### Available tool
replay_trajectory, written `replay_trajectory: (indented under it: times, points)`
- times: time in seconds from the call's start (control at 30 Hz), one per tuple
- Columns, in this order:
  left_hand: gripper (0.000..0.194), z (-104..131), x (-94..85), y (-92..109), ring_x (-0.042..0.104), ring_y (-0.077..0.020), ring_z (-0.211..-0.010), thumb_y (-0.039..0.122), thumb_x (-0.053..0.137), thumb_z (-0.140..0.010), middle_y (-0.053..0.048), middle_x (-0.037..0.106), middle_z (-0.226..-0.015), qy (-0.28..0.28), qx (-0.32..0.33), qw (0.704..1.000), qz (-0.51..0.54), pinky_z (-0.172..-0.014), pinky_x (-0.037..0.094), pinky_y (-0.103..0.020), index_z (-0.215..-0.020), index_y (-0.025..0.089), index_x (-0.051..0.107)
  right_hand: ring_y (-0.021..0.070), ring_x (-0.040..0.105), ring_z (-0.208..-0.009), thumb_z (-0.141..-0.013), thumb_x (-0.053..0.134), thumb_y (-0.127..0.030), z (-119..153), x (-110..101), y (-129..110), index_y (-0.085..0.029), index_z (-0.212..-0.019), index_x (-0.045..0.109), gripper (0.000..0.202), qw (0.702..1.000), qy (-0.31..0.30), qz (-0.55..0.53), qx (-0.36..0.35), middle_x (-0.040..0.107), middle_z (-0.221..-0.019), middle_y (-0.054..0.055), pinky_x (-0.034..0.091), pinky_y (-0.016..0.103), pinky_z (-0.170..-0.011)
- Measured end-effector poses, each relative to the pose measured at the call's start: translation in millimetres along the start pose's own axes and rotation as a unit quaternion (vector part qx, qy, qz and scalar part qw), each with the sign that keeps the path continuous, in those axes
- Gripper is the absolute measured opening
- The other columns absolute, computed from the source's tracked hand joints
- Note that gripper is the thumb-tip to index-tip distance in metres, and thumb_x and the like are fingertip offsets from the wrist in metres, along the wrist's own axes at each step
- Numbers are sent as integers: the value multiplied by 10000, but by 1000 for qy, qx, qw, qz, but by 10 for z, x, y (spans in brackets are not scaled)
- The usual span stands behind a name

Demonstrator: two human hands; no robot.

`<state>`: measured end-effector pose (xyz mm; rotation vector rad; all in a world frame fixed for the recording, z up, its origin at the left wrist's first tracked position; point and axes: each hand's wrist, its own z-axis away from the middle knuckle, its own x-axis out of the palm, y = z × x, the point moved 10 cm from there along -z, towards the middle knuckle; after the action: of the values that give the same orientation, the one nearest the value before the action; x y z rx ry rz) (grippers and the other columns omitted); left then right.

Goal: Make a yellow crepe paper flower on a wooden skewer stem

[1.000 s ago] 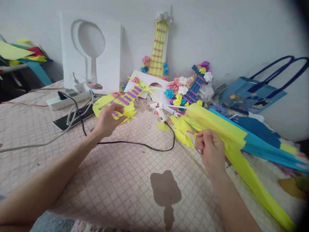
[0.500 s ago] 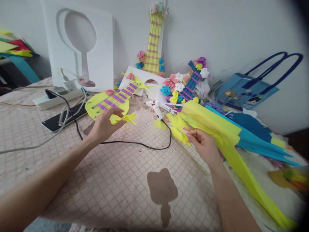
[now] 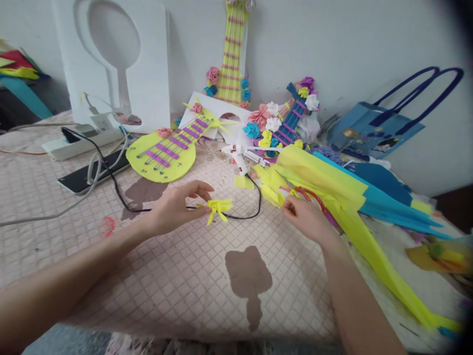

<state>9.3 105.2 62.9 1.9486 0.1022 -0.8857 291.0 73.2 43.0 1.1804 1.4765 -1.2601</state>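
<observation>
Between its thumb and fingers my left hand (image 3: 181,207) pinches a yellow paper flower (image 3: 219,207) with narrow petals, held above the cloth. My right hand (image 3: 305,215) is closed at the yellow paper pieces (image 3: 271,185). Red scissors handles (image 3: 314,195) show just behind its fingers; what those fingers hold, if anything, is hidden. A white glue gun (image 3: 236,157) lies beyond both hands, its black cord curving below it. At the left rests a yellow paper instrument (image 3: 162,155) with purple strips.
A power strip (image 3: 79,143) and a black phone (image 3: 88,176) lie at the left. White cut-out board (image 3: 148,74) leans on the wall. Yellow crepe paper (image 3: 325,172) and a blue bag (image 3: 377,130) are at the right.
My left hand has moved right and slightly down with the flower, away from the yellow instrument. Beside my right hand, red scissors handles now show. The view has shifted slightly.
</observation>
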Motion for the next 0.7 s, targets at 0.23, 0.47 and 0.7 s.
replay_trajectory:
  times: [0.23, 0.47, 0.7]
  points:
    - [385, 192, 469, 151, 634, -149, -858, 227, 635, -776, -11, 659, -955, -108, 31, 993, 25, -780, 519, -279, -1142, 241, 518, 177, 607, -645, -832, 494, -231, 43, -255, -28, -247, -925, 582, 129, 990, 41, -130, -34, 665, -742, -1, 415, 301, -599]
    - [347, 223, 603, 188, 624, -152, -836, 229, 613, -800, -35, 661, -913, -151, 53, 987, 3, -746, 510, -266, -1141, 213, 553, 177, 620, -742, -869, 494, -226, 90, -169, -557, -239, -950, 619, 150, 982, 58, -132, -122, 681, -849, 18, 444, 312, -675]
    - [328, 224, 582, 251, 599, -143, -843, 224, 605, -812, -37, 653, -911, -153, 73, 986, -2, -764, 478, -261, -1134, 181, 557, 169, 629, -859, -911, 451, -210, 164, -22, -790, -210, -1017, 592, 176, 972, 51, -147, -178, 672, -972, 44, 478, 306, -755]
